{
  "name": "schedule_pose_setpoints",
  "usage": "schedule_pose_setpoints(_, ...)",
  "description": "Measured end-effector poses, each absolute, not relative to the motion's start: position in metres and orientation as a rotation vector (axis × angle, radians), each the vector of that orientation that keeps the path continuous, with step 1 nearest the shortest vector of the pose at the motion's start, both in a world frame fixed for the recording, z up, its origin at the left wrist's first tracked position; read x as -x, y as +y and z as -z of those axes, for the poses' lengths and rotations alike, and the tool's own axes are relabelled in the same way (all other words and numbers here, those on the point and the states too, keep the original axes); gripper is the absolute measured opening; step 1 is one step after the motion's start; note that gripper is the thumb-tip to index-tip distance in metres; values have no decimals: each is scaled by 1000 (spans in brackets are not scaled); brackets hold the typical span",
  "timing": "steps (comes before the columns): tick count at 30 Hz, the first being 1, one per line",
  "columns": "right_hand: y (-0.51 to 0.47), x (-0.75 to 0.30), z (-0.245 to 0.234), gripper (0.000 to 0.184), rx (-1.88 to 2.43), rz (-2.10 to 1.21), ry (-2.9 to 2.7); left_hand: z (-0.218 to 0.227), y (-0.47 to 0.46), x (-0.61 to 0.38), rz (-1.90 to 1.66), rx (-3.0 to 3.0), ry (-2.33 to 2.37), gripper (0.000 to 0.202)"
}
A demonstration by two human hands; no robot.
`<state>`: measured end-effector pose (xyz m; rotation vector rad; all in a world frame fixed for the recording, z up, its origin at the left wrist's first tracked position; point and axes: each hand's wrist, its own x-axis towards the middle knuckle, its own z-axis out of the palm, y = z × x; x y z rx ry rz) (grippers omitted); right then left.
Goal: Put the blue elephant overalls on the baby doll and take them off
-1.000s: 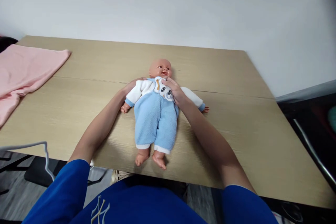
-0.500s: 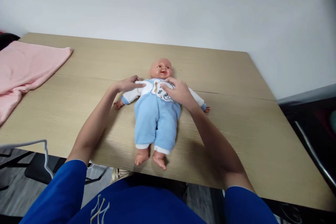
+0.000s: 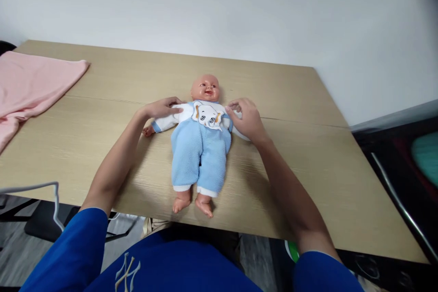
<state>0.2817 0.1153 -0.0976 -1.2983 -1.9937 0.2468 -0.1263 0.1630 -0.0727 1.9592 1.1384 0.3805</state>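
Note:
A baby doll [image 3: 201,146] in a light blue romper with white sleeves and an elephant bib lies face up on the wooden table [image 3: 308,155], feet toward me. My left hand [image 3: 160,107] rests on the sleeve at the doll's shoulder on the left side, fingers stretched flat. My right hand [image 3: 247,119] is cupped over the doll's other sleeve and hides most of that arm, fingers curled around it.
A pink cloth [image 3: 30,84] lies on the table's far left corner. A white cable [image 3: 41,189] hangs below the near left edge. A dark piece of furniture [image 3: 404,164] stands to the right of the table. A white wall is behind.
My right hand left the bib on the doll's chest and moved right onto its sleeve, so the elephant bib now lies flat. My left hand moved from behind the shoulder onto the sleeve.

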Motion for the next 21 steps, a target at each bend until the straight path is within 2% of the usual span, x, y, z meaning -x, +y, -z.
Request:
schedule_pose_setpoints(3,89,-325,115,58,1323,-142,-2052,56,152,118,-489,-2118,1186,53)
schedule_pose_setpoints(6,58,-370,134,70,1359,-222,-2108,38,132,85,-667,-2368,1176,41)
schedule_pose_setpoints(11,34,-402,152,57,1414,-447,-1914,38,112,-7,-595,-2655,956,41)
schedule_pose_setpoints(15,46,-390,145,69,1316,-590,-1566,55,118,-58,-367,-2794,1107,37)
schedule_pose_setpoints(18,62,-374,131,75,1207,-622,-1424,62,125,-65,-432,-2792,1101,34)
schedule_pose_setpoints(21,76,-354,118,78,1133,-652,-1413,63,128,-56,-551,-2738,861,40)
